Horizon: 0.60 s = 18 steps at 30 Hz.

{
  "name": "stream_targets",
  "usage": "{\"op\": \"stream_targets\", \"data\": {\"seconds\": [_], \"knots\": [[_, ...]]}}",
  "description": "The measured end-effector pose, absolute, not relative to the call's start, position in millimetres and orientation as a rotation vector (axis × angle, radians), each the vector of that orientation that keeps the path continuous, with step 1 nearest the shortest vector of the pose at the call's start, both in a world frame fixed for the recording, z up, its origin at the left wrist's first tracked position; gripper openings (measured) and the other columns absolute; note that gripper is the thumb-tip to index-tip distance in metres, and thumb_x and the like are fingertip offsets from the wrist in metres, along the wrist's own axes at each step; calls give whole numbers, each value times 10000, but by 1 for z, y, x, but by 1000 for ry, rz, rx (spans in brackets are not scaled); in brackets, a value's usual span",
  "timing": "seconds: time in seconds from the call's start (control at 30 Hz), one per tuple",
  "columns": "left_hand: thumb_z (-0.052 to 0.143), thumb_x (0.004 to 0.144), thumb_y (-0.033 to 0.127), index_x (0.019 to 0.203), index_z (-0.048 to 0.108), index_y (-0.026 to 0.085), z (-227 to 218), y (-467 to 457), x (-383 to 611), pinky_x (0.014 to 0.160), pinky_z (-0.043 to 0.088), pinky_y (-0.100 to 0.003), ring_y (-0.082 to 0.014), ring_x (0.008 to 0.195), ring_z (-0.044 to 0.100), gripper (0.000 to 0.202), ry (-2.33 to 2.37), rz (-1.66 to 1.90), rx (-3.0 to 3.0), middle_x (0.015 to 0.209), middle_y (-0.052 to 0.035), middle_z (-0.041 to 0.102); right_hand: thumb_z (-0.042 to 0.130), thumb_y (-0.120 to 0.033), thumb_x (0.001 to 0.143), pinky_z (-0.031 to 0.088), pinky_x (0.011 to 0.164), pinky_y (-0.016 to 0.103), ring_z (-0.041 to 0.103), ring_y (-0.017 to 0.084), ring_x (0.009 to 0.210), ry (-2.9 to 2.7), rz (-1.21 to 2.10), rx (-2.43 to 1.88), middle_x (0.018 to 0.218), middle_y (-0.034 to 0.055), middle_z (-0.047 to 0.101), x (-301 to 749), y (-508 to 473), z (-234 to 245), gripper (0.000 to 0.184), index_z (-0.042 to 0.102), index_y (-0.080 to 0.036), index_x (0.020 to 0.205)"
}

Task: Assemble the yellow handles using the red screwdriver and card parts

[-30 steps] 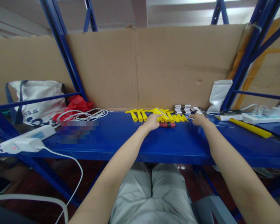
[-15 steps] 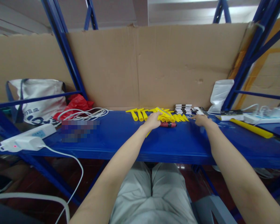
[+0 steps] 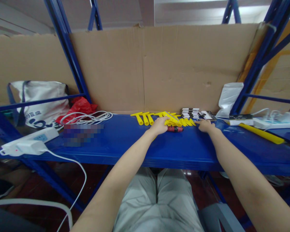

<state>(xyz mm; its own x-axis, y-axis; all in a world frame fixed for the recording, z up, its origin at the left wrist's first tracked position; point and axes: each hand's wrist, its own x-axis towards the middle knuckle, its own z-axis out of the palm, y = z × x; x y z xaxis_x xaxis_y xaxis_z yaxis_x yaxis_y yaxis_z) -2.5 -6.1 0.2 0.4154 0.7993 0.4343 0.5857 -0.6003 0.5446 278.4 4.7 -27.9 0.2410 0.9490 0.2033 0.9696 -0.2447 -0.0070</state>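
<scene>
My left hand (image 3: pixel 159 125) rests at the back of the blue shelf (image 3: pixel 125 141), its fingers curled over a pile of yellow plastic T-shaped pieces (image 3: pixel 176 120) that it grips. A small red and black tool (image 3: pixel 174 129) lies just right of that hand. My right hand (image 3: pixel 204 125) lies on the shelf further right, fingers bent down beside a stack of small black and white flat items (image 3: pixel 189 113); whether it holds anything is hidden. More yellow pieces (image 3: pixel 142 118) lie in a row to the left.
A cardboard sheet (image 3: pixel 159 67) backs the shelf. White cables (image 3: pixel 89 118), a red bag (image 3: pixel 81 105) and a white tote (image 3: pixel 40 100) sit left; a power strip (image 3: pixel 26 143) at the front left. A yellow bar (image 3: pixel 261 133), white pouch (image 3: pixel 228 95) and chargers (image 3: pixel 273 123) lie right.
Both hands stay almost in place at the yellow pieces. My left hand has shifted slightly and the yellow pile under it has been nudged.
</scene>
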Motion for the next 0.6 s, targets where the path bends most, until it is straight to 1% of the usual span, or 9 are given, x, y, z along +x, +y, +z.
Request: {"op": "stream_targets", "data": {"seconds": [0.07, 0.17, 0.3, 0.4, 0.53, 0.6], "knots": [[556, 668, -18, 1088, 631, 166, 0, -7, -2, 1032, 338, -357, -257, 1165, 511, 465, 1207, 969, 2409, 1203, -103, 607, 429, -213, 789, 345, 943, 617, 358, 355, 1273, -1811, -168, -2443, 1405, 67, 415, 272, 1, -24, 504, 547, -349, 1260], [542, 679, -17, 1089, 632, 160, -1, -6, -2, 1020, 356, -355, -257, 1157, 521, 455, 1201, 975, 2451, 1197, -111, 609, 394, -179, 806, 297, 993, 606, 304, 341, 1315, -1806, -149, -2491, 1446, 70, 361, 260, -8, -16, 527, 515, -311, 1302], [537, 679, -19, 1092, 635, 147, -2, -5, -2, 1013, 370, -361, -262, 1155, 526, 455, 1182, 979, 2473, 1191, -121, 614, 358, -154, 827, 249, 1028, 592, 279, 326, 1333, -1857, -238, -2512, 1440, 90, 370, 249, -16, -9, 509, 533, -256, 1293], [540, 679, -18, 1086, 641, 145, -2, -4, -2, 1015, 372, -360, -261, 1157, 526, 450, 1169, 980, 2460, 1187, -119, 619, 352, -140, 827, 265, 1024, 582, 292, 322, 1327, -1884, -250, -2537, 1434, 104, 378, 247, -16, -8, 514, 524, -238, 1302], [536, 680, -19, 1099, 636, 156, -2, -5, -2, 1024, 367, -342, -237, 1172, 517, 466, 1173, 975, 2446, 1194, -96, 619, 358, -135, 820, 285, 1005, 587, 290, 318, 1330, -1906, -204, -2557, 1444, 84, 367, 249, -15, -8, 537, 497, -280, 1318], [529, 694, -4, 1131, 620, 145, -1, -6, -2, 1025, 367, -330, -222, 1176, 515, 471, 1201, 937, 2486, 1210, -91, 611, 344, -133, 827, 282, 1004, 584, 290, 314, 1328, -1909, -207, -2562, 1446, 85, 362, 250, -15, -8, 538, 488, -274, 1325]]}}
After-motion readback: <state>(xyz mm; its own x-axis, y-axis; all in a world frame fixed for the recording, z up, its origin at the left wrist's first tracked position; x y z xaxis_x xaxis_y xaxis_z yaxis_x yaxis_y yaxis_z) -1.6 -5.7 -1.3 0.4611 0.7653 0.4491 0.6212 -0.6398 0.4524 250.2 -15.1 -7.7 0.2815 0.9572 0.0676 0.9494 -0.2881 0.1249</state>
